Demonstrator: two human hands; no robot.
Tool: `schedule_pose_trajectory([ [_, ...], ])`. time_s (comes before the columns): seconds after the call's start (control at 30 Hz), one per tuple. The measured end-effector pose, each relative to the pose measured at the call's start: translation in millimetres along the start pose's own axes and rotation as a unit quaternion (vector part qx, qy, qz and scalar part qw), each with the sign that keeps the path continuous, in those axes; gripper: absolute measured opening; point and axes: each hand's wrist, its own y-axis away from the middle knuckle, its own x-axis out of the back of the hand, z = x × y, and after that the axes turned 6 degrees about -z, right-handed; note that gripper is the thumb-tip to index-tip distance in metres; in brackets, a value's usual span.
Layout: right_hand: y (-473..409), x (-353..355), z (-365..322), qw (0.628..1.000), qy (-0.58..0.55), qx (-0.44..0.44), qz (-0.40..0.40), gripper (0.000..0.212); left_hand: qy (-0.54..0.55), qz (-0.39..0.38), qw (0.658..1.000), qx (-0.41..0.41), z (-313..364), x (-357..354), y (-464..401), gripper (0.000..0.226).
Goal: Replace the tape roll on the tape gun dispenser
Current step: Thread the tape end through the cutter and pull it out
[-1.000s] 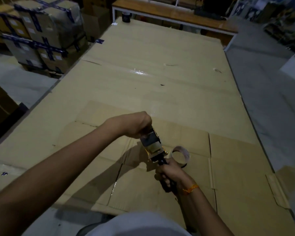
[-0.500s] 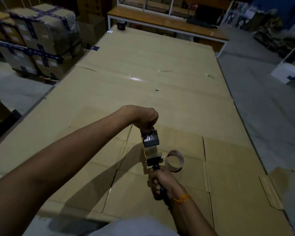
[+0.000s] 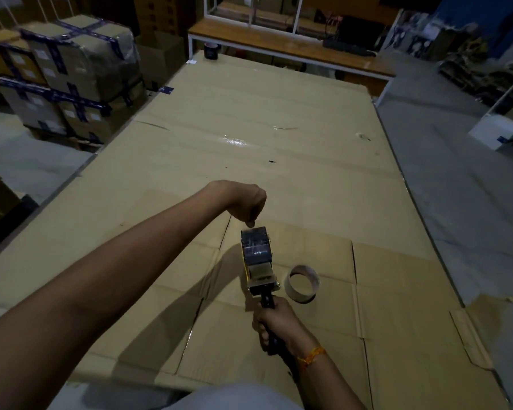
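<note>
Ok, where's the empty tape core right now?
In the head view the empty tape core stands on the flattened cardboard, just right of the tape gun and just beyond the right hand gripping its handle.

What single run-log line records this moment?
right hand: grips tape gun handle | left hand: fisted above roll | empty core: on cardboard

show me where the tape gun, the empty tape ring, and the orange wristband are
tape gun point(image 3: 256, 255): head view, on the roll mounted in its frame.
empty tape ring point(image 3: 302, 295): head view, on its near outer wall.
orange wristband point(image 3: 311, 355): head view, on the band across the right wrist.
</note>
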Motion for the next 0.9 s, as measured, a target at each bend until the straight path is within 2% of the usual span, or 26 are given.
schedule_pose_trajectory([
  [0.13, 1.4, 1.5, -5.1, 0.999, 0.030, 0.029, 0.017, 0.009, 0.010, -0.012, 1.000, -0.003, -0.6, -8.2, -3.6, 0.019],
  [0.27, 1.9, 1.3, -11.3, 0.983, 0.141, 0.097, 0.072, 0.040, 0.018, -0.013, 1.000, -0.003, 0.2, -8.4, -8.9, 0.024],
  [0.33, 4.2, 0.3, -11.6, 0.977, 0.154, 0.121, 0.087, 0.033, 0.019, -0.017, 1.000, -0.003, -1.5, -7.3, -11.9, 0.027],
  [0.4, 8.0, -1.1, -9.9, 0.974, 0.129, 0.156, 0.100, 0.024, 0.019, -0.026, 0.999, -0.008, -3.1, -6.7, -13.7, 0.028],
  [0.5, 11.2, -3.7, -7.8, 0.976, 0.071, 0.186, 0.093, 0.030, 0.026, -0.043, 0.999, -0.019, -1.8, -6.4, -16.5, 0.031],
  [0.67, 10.3, -0.6, -2.3, 0.971, 0.078, 0.214, 0.073, 0.038, 0.041, -0.078, 0.996, -0.028, 1.3, 1.9, -20.8, 0.028],
  [0.77, 8.1, -1.8, 1.4, 0.968, 0.044, 0.236, 0.071, 0.027, 0.094, -0.093, 0.991, -0.020, -3.9, 9.7, -22.3, 0.026],
  [0.9, 2.0, -5.8, 1.6, 0.968, 0.105, 0.192, 0.126, 0.076, 0.140, -0.096, 0.985, -0.022, -8.3, 11.0, -27.1, 0.022],
])
